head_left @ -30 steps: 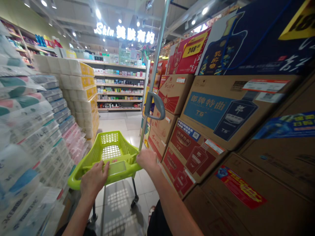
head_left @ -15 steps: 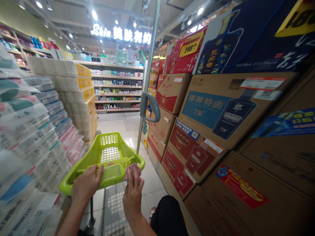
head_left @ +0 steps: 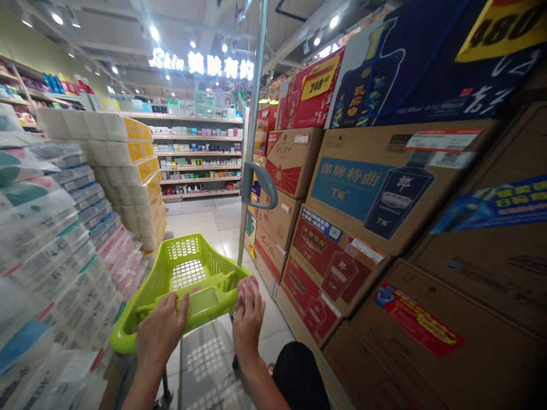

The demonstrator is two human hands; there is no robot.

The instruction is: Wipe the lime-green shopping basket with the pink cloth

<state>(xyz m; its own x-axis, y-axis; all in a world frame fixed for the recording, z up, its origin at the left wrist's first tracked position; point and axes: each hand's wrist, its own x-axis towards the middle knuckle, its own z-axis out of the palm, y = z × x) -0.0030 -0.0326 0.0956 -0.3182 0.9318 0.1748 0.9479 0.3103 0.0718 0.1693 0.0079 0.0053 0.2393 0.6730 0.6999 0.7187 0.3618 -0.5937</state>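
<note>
A lime-green shopping cart (head_left: 122,336) with a perforated basket stands in front of me, and its flat panel (head_left: 203,302) is on the near handle. My left hand (head_left: 160,324) is closed over that handle, left of the panel, the thumb on top. In my right hand (head_left: 249,322) is a crumpled pinkish cloth (head_left: 247,283), pressed to the right corner of the cart's rim. The fingers partly cover the cloth. A metal pole with a grey loop handle (head_left: 260,185) rises just behind that corner.
Stacked liquor cartons (head_left: 350,188) line the right side closely. Wrapped tissue packs (head_left: 55,228) and yellow-ended paper bundles (head_left: 137,171) are piled on the left. Shelves of small products (head_left: 196,154) stand across the aisle's far end. My dark-clothed knee (head_left: 301,376) is at the bottom.
My right hand and the cloth have moved right, from beside the panel to the cart's right corner. My left hand stays on the handle; the view has shifted slightly.
</note>
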